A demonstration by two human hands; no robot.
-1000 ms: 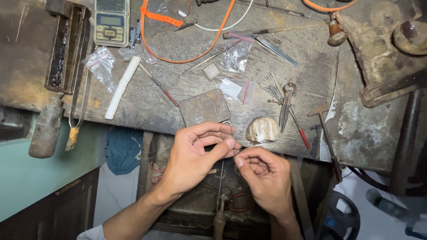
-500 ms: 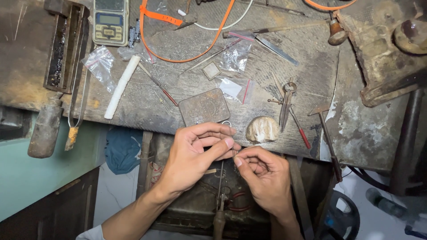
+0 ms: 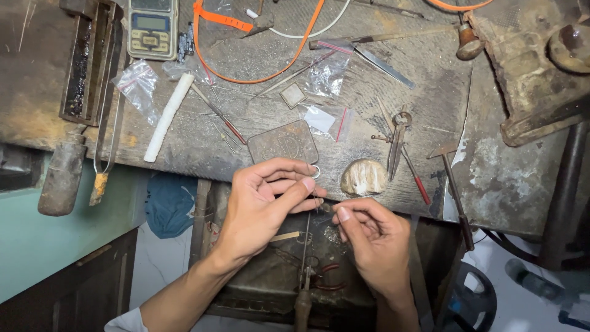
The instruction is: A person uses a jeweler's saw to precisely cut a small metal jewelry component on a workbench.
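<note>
Head view: small silver ring (image 3: 315, 171) at left hand (image 3: 264, 206).

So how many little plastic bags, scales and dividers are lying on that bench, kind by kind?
Small clear plastic bags: 3
Pocket scale: 1
Dividers: 1
Total: 5

Small craft workshop, likely jewellery work. Scarred wooden bench (image 3: 184, 141) littered with dividers (image 3: 398, 138), files, pocket scale (image 3: 152, 27), zip bags. Rusty vise (image 3: 534, 80) far right.
</note>
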